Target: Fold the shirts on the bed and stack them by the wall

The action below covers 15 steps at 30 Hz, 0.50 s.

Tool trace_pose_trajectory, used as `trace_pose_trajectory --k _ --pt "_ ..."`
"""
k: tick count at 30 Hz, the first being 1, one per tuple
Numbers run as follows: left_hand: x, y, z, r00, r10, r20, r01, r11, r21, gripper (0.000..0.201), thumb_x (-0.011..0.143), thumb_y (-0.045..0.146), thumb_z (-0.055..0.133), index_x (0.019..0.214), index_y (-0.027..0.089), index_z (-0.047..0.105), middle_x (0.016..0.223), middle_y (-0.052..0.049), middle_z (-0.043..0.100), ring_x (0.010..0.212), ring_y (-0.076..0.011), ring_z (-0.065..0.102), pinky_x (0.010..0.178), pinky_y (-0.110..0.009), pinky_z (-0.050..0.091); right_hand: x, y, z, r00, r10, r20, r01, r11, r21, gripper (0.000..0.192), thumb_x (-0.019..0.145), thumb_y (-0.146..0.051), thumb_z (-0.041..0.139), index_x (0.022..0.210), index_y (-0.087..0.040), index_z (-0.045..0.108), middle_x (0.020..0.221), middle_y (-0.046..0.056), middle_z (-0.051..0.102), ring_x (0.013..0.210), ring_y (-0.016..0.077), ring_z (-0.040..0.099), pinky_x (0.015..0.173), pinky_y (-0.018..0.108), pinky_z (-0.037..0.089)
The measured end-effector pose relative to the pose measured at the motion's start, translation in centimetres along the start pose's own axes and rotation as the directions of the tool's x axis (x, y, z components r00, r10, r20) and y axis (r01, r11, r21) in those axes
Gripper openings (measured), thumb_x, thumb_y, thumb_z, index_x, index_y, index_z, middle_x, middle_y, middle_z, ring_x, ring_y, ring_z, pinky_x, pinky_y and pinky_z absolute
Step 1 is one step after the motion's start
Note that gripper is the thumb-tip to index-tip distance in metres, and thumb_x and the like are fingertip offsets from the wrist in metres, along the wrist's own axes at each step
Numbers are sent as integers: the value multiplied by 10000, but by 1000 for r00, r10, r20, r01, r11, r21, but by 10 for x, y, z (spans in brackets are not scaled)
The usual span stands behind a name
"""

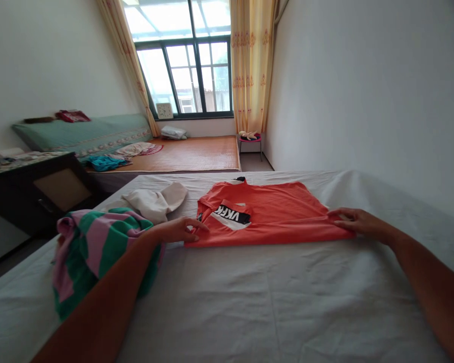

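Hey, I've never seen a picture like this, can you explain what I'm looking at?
Sure. There's no machine here, just a person's bare hands. One camera, worn on the head, looks forward and down. On a white sheet lies an orange shirt. The left hand touches one end of its near edge, the right hand the other; how firmly they grip is unclear. To the left lie a green-and-pink cloth and a pale cloth.
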State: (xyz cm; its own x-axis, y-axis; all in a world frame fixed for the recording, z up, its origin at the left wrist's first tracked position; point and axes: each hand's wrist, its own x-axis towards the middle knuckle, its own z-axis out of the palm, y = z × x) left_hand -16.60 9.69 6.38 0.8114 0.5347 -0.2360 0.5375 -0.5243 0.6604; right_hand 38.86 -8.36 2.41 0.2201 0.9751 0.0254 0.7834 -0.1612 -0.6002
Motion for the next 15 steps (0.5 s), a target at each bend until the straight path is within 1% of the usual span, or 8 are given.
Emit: trace_pose_trajectory --k 3,5,6,7,9,11,13,15 --pt "3 -1 1 997 0 -81 9 994 109 394 737 390 629 1089 228 703 811 -15 666 626 -119 557 569 -176 416 6 -10 6 990 -50 -134 28 986 -163 452 712 -533 603 1051 -244 680 1025 79 689 878 296 641 778 415 503" --pt "8 -2 5 982 3 -189 31 984 177 352 773 403 592 1055 234 719 823 -25 678 663 -135 575 603 -186 418 11 -33 17 960 -142 -240 85 969 -233 448 783 -515 519 1092 -221 654 1070 103 671 902 294 636 786 420 496" --pt "11 -2 8 970 -6 -243 57 977 204 349 791 409 572 1061 240 716 817 -27 680 680 -143 581 615 -192 417 13 -50 25 952 -192 -238 133 961 -242 444 816 -502 478 1103 -207 644 1087 111 664 912 285 635 794 411 492" --pt "14 -2 11 957 -22 -288 90 971 223 358 805 413 556 1084 246 705 806 -27 679 694 -151 585 627 -198 417 16 -69 35 954 -233 -189 188 955 -230 440 840 -493 453 1113 -201 636 1099 110 663 911 270 638 798 393 489" --pt "20 0 19 931 -55 -360 154 955 252 388 819 412 542 1155 262 664 808 -25 674 736 -169 594 662 -218 427 25 -109 57 952 -306 -22 297 937 -184 425 851 -493 467 1129 -211 624 1082 94 677 889 243 645 796 355 481" --pt "25 3 28 911 -57 -408 184 942 279 430 818 388 551 1225 264 614 893 -39 669 816 -193 600 738 -255 449 39 -147 83 925 -366 101 378 916 -137 396 861 -482 475 1141 -237 610 1047 73 691 903 227 641 794 325 468" --pt "28 5 36 896 2 -445 155 936 316 456 812 338 567 1260 249 583 1062 -72 636 959 -225 582 862 -313 448 57 -177 108 915 -375 149 394 909 -135 397 869 -504 467 1138 -244 600 1085 70 679 946 235 627 810 326 446" --pt "30 7 45 870 100 -483 101 923 372 432 811 261 568 1242 246 592 1230 -92 558 1114 -251 511 981 -369 398 78 -199 130 944 -297 144 319 933 -166 453 864 -557 455 1129 -216 591 1109 100 663 992 258 607 819 332 427"
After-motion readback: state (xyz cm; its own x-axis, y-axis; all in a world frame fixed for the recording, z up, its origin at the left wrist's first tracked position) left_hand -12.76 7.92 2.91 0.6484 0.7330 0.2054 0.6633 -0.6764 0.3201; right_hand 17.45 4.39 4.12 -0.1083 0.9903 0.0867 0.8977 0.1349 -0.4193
